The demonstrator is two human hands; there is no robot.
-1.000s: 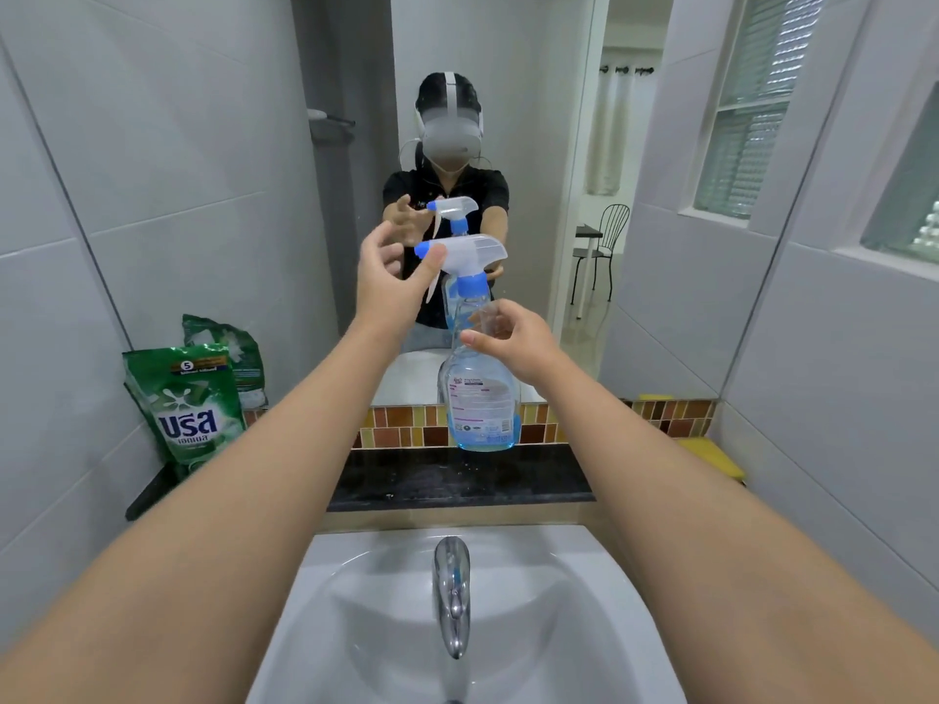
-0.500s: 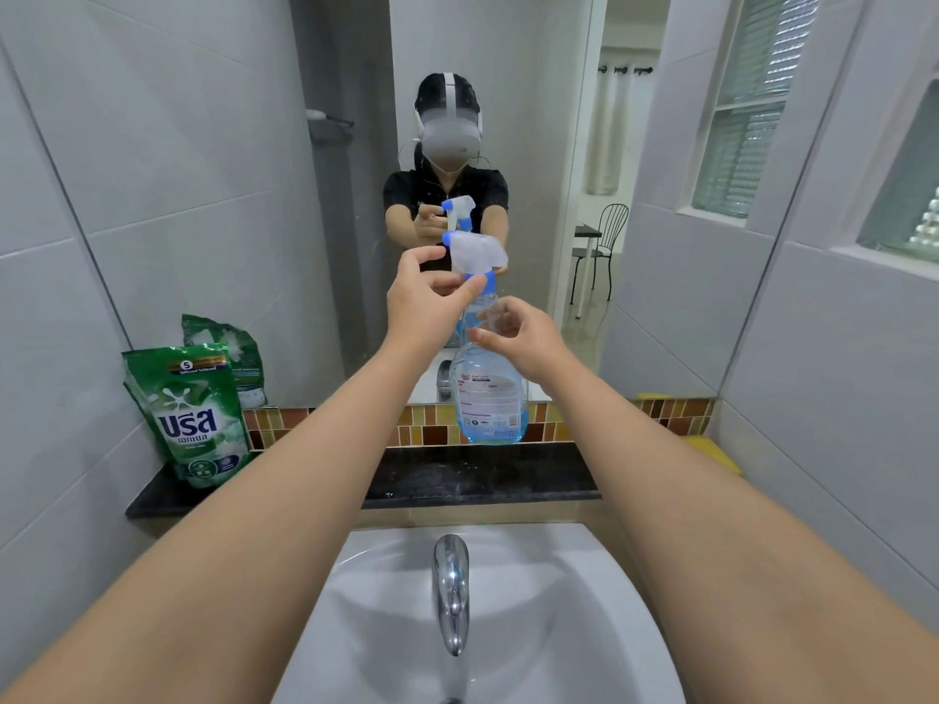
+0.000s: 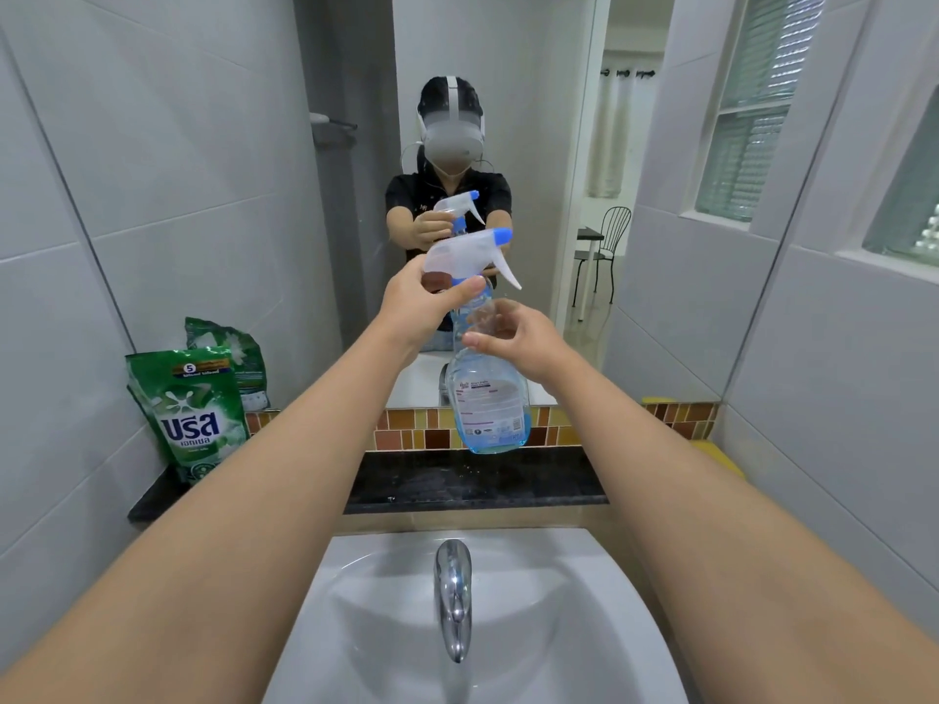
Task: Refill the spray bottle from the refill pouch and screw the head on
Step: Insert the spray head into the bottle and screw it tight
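A clear spray bottle (image 3: 490, 409) with a little blue liquid at its bottom hangs in the air above the black ledge. My right hand (image 3: 513, 335) grips its upper shoulder from the right. The white spray head (image 3: 465, 256) with a blue nozzle sits on the bottle's neck, nozzle pointing right. My left hand (image 3: 424, 302) holds the head at its base, thumb against the blue collar. A green refill pouch (image 3: 190, 419) stands upright on the ledge at the far left, apart from both hands.
A black stone ledge (image 3: 477, 480) runs under a wall mirror (image 3: 457, 119) that reflects a person and the bottle. Below lie a white sink (image 3: 549, 602) and a chrome tap (image 3: 454, 602). Tiled walls close in on both sides; something yellow (image 3: 716, 452) sits at the right.
The spray head has turned on the neck: its nozzle pointed left, then away, and points right now. My left hand turned with it. The bottle stays in my right hand.
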